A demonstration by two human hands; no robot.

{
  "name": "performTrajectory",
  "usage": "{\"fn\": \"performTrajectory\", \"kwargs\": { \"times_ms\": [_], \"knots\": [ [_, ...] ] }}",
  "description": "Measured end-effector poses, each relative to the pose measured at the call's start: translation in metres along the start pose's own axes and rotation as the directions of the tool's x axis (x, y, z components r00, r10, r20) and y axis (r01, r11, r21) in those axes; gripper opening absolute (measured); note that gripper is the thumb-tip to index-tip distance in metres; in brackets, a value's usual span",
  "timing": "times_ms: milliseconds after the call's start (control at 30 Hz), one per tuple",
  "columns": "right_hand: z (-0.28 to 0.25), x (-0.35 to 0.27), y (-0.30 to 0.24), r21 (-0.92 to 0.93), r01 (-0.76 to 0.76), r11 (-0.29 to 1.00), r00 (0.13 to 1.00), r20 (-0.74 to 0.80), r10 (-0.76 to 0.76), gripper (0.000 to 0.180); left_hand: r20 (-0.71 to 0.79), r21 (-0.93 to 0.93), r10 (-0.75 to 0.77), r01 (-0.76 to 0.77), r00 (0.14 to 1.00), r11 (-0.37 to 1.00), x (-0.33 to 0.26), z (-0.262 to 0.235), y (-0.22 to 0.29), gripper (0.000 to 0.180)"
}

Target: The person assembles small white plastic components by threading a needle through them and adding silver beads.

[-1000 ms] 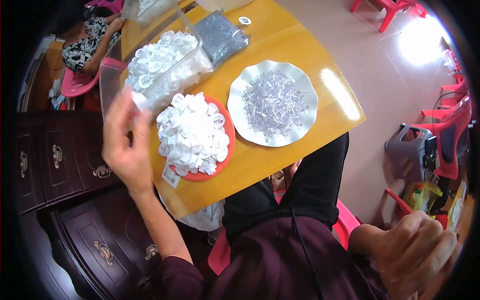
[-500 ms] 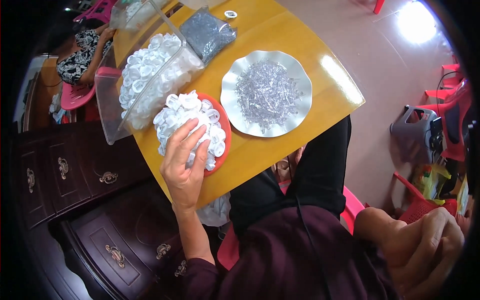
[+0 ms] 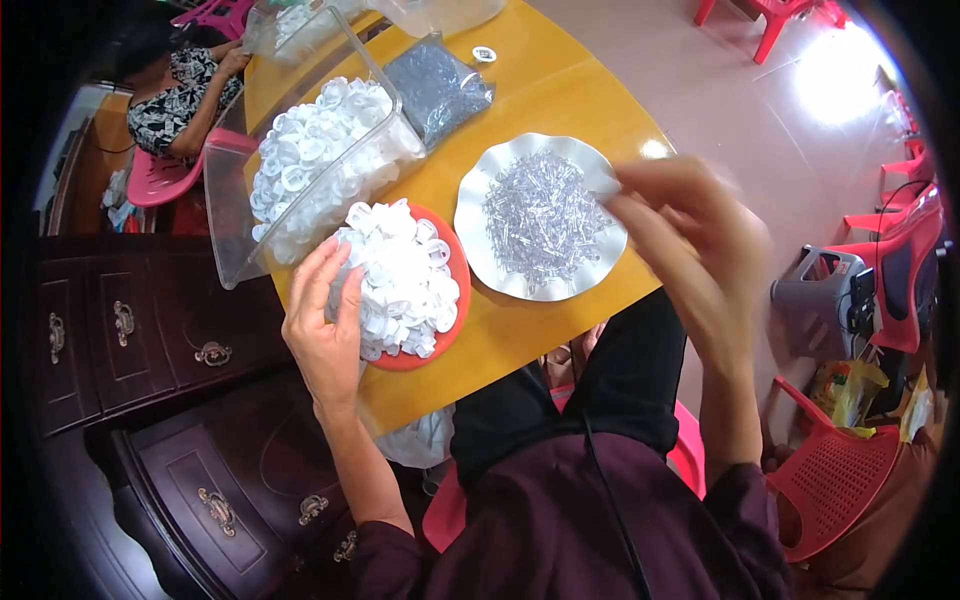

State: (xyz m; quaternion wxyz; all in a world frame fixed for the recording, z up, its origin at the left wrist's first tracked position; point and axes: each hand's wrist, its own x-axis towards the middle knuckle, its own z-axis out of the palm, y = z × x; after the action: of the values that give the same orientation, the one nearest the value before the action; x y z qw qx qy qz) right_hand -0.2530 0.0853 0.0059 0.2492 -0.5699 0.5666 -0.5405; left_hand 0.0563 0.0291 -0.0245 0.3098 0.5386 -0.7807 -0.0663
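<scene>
My left hand (image 3: 325,318) is at the left side of a heap of small white round plastic caps (image 3: 400,275), fingers bent and thumb apart, fingertips against the outermost caps. The heap covers most of a red plate (image 3: 462,292). To its right stands a silvery-white plate with a wavy rim (image 3: 475,230), filled with small clear plastic pieces (image 3: 545,215). Over that plate's right rim hangs my right hand (image 3: 700,230), thumb and forefinger toward the clear pieces. Motion smears its fingers, so anything between them cannot be made out.
A clear plastic bin (image 3: 235,215) of white caps leans at the table's left. Behind are a bag of dark grey pieces (image 3: 435,88) and one small round piece (image 3: 484,55). Dark drawers (image 3: 170,330) stand left, red chairs (image 3: 835,485) right. Another person (image 3: 185,100) sits far left.
My right hand has come up from the lower right to the wavy plate. My left hand has shifted left, from on top of the cap heap to its left side.
</scene>
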Motion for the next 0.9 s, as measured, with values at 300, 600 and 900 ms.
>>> {"fn": "performTrajectory", "kwargs": {
  "times_ms": [300,600,900],
  "knots": [
    [0.047,0.066,0.115,-0.399,0.057,0.915,0.987,0.158,0.007,0.02,-0.101,-0.032,-0.16,0.158,0.982,0.987,-0.005,-0.006,-0.028,0.023],
    [0.071,0.08,0.114,-0.581,-0.011,0.814,0.971,0.187,0.146,0.022,-0.043,-0.271,-0.361,0.337,0.932,0.902,-0.01,0.014,-0.079,0.025],
    [0.054,0.069,0.094,-0.457,-0.155,0.876,0.941,0.201,0.272,0.019,-0.024,-0.208,-0.288,0.277,0.957,0.938,0.012,0.018,-0.054,0.03]
  ]
}}
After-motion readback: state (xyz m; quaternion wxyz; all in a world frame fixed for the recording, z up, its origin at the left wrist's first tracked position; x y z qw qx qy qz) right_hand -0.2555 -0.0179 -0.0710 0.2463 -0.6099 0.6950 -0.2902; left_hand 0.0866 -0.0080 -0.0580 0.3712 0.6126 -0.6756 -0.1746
